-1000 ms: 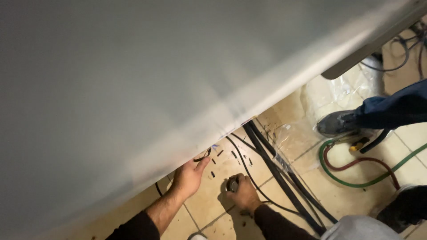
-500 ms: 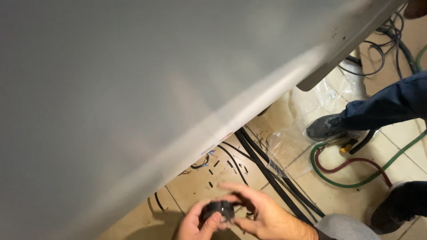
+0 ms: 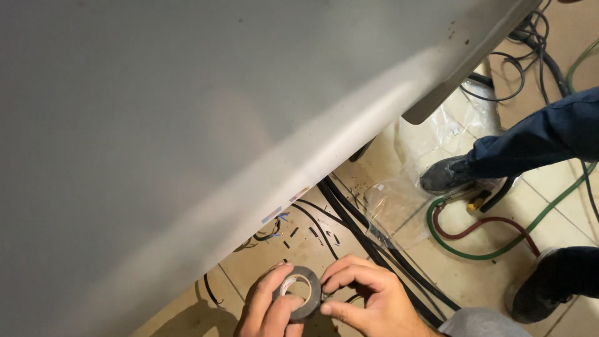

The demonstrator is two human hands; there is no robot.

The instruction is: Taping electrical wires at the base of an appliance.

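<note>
A roll of black electrical tape (image 3: 301, 293) with a pale inner core sits between both hands low in the head view. My left hand (image 3: 265, 310) holds the roll from the left and below, fingers curled round its rim. Fingertips of my right hand (image 3: 364, 301) pinch the roll's right edge. Both hands hover over a beige tiled floor (image 3: 399, 249), just below the lower edge of a large grey metal panel (image 3: 218, 125). Short cut wire ends (image 3: 274, 228) poke out under that panel above the hands.
Thick black cables (image 3: 368, 240) run diagonally across the tiles right of my hands. Green and red hoses (image 3: 483, 240) loop near another person's dark shoe (image 3: 446, 175) and blue trouser leg (image 3: 549, 134). A second dark shoe (image 3: 549, 287) stands at right. Clear plastic sheet (image 3: 437, 134) lies beyond.
My left hand left the wires under the panel and came down to the tape roll. Both hands now hold the roll, which has turned to show its core.
</note>
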